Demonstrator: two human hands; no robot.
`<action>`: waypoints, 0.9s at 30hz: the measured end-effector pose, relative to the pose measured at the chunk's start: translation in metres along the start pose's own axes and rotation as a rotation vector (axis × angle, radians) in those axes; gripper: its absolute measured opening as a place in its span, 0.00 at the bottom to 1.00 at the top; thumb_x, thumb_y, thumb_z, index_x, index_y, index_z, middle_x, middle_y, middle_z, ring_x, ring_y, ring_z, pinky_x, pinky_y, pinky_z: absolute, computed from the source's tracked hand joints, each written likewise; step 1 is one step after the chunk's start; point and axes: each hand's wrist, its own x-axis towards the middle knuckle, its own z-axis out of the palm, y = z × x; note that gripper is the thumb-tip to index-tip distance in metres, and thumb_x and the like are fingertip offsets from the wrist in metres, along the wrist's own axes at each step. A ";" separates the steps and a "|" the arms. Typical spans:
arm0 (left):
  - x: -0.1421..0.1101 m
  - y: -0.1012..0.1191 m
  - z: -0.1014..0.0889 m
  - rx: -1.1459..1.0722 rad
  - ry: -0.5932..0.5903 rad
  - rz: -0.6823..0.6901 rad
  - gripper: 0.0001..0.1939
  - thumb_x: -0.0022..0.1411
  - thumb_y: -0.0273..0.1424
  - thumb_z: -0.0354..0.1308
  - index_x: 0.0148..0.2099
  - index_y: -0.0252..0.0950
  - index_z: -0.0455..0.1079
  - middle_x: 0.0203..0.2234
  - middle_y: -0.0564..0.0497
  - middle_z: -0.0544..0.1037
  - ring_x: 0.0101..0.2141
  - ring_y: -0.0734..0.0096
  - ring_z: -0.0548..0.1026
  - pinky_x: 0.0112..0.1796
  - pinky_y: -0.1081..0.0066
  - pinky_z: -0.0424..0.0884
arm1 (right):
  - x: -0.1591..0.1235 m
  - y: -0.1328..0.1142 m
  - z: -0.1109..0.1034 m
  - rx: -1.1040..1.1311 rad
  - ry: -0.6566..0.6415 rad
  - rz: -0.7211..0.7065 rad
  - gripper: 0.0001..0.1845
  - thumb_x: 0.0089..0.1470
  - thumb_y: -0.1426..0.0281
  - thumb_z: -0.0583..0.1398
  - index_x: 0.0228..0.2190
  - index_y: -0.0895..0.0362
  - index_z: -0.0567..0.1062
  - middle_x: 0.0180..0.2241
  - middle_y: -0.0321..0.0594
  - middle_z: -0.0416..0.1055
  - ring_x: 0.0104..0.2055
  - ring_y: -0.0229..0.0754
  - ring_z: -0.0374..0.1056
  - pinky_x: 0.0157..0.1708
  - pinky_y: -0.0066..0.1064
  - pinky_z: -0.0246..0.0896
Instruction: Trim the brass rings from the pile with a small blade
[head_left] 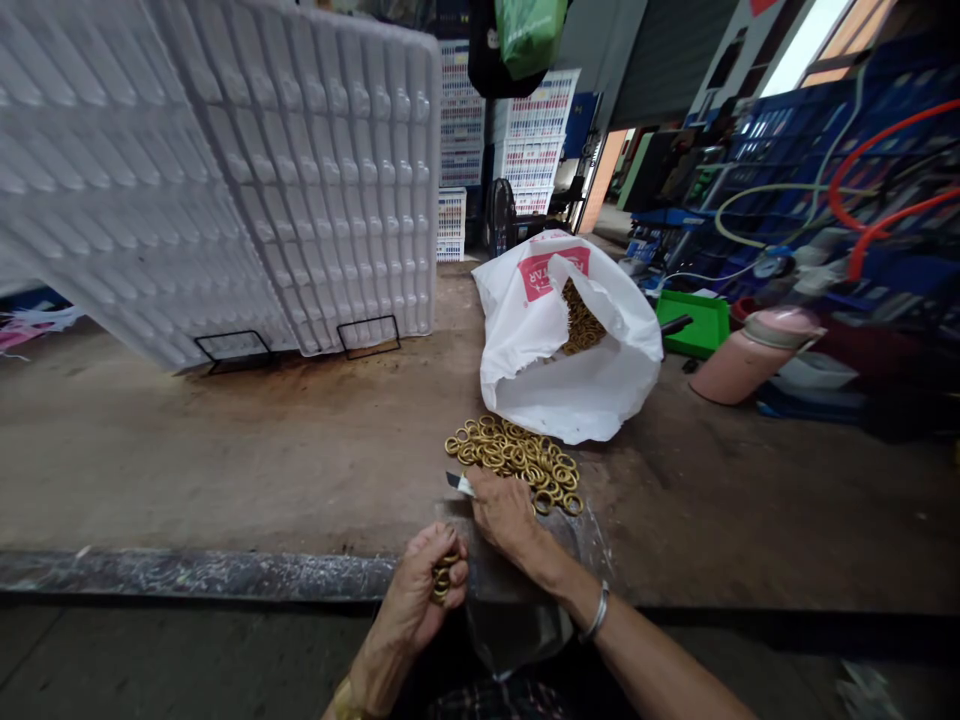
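My left hand [420, 585] is closed around several brass rings [444, 577] near the table's front edge. Between the fingers of my right hand [510, 518] sits a small knife [463, 485] with a pale handle and a short dark blade that points left. This hand rests against the near side of a heap of loose brass rings [517, 450], and its palm side is hidden. Behind the heap, a torn white sack [514, 345] lies open with more brass-coloured rings [580, 322] inside. Below my right hand, a clear plastic sheet or bag [517, 630] hangs at the table edge.
Stacked clear ribbed trays [330, 180] stand at the left, by black wire holders [369, 335]. A pink bottle [750, 355] and a green tray [694, 322] are at the right, near a red hose [847, 190]. The wooden table [225, 460] ends close to me.
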 end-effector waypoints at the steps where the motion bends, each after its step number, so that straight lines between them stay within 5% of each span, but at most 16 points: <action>1: 0.000 0.000 0.001 0.013 0.007 0.006 0.16 0.48 0.37 0.63 0.27 0.33 0.59 0.22 0.57 0.65 0.16 0.86 0.58 0.14 0.83 0.48 | -0.002 0.001 -0.002 0.051 0.023 -0.005 0.11 0.51 0.76 0.50 0.33 0.56 0.70 0.29 0.40 0.72 0.28 0.38 0.66 0.26 0.27 0.48; 5: -0.002 -0.002 0.004 0.134 0.041 0.087 0.15 0.50 0.39 0.61 0.30 0.35 0.60 0.22 0.57 0.65 0.16 0.85 0.59 0.14 0.83 0.50 | -0.013 0.005 -0.007 0.384 0.062 0.017 0.08 0.51 0.72 0.50 0.25 0.57 0.67 0.22 0.34 0.65 0.24 0.35 0.59 0.25 0.25 0.47; 11: 0.000 0.000 0.007 0.502 0.161 0.238 0.23 0.52 0.42 0.56 0.47 0.35 0.60 0.17 0.60 0.64 0.14 0.81 0.58 0.14 0.81 0.54 | -0.038 0.011 -0.010 0.970 -0.169 0.118 0.09 0.48 0.66 0.52 0.21 0.57 0.64 0.19 0.29 0.56 0.23 0.33 0.52 0.23 0.23 0.48; 16: -0.002 0.004 0.013 0.730 0.090 0.176 0.19 0.53 0.42 0.54 0.40 0.31 0.68 0.12 0.59 0.62 0.13 0.81 0.57 0.15 0.79 0.53 | -0.048 0.010 -0.010 1.229 -0.304 0.145 0.10 0.47 0.64 0.54 0.21 0.57 0.63 0.19 0.28 0.55 0.21 0.31 0.49 0.21 0.22 0.47; 20: -0.002 0.003 0.013 0.729 0.085 0.198 0.14 0.53 0.40 0.55 0.33 0.33 0.68 0.12 0.59 0.62 0.12 0.81 0.56 0.15 0.78 0.52 | -0.049 0.008 -0.009 1.323 -0.354 0.152 0.10 0.46 0.63 0.55 0.22 0.57 0.64 0.18 0.28 0.54 0.20 0.30 0.48 0.21 0.22 0.46; 27: -0.002 -0.001 0.010 0.741 0.095 0.258 0.12 0.54 0.39 0.55 0.28 0.35 0.63 0.13 0.60 0.61 0.14 0.81 0.56 0.17 0.78 0.53 | -0.047 0.012 0.002 1.166 -0.172 0.155 0.10 0.48 0.65 0.53 0.21 0.57 0.63 0.18 0.28 0.53 0.21 0.31 0.48 0.21 0.22 0.46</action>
